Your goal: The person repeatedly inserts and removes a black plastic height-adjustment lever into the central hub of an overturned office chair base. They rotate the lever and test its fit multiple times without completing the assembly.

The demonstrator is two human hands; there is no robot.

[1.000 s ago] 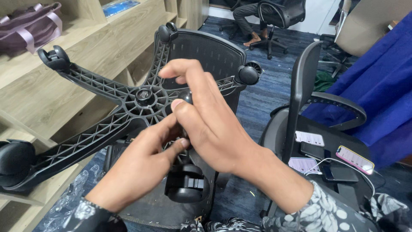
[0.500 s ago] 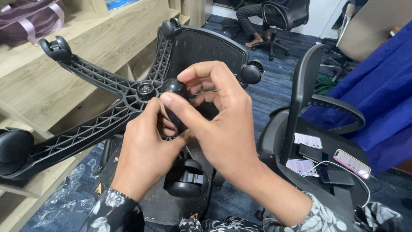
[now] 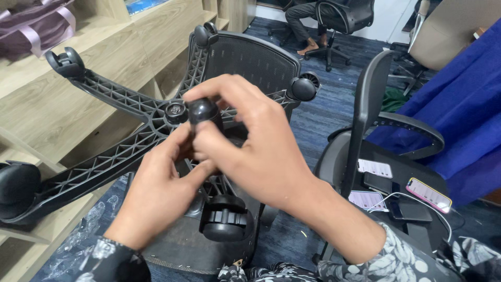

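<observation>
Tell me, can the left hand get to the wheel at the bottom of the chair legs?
Probably yes. The left hand sits just above that wheel, with nothing between them, but its fingers are busy holding the black caster together with the right hand.

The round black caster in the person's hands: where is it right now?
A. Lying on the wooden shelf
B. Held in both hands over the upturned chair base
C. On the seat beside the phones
B: both the left hand and the right hand grip the black caster, above the star-shaped chair base.
</observation>
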